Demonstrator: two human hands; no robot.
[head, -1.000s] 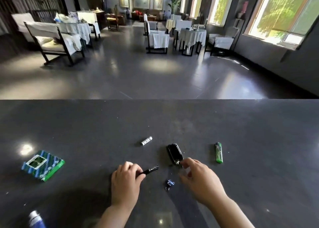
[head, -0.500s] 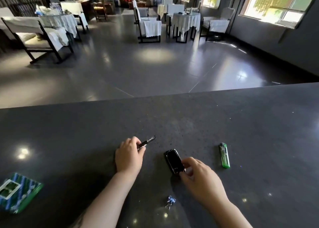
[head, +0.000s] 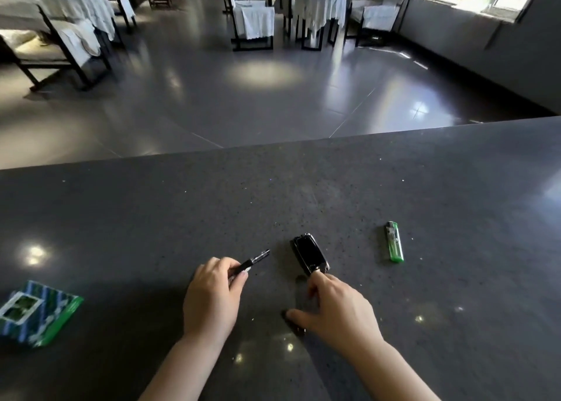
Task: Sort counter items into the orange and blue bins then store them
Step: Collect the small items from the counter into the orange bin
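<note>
Dark speckled tabletop (head: 364, 188), no orange or blue bins in view. Left hand (head: 212, 297) grips black pen (head: 253, 261). Right hand (head: 337, 306), fingers curled, fingertip touching black key fob (head: 309, 253) (not lifted yet). Green lighter (head: 394, 246) and striped box (head: 36, 312) lie loose. Sorting looks barely begun.

Speckled polished counter (head: 334, 188), translucent plastic lighter (head: 394, 244) (green)
</note>
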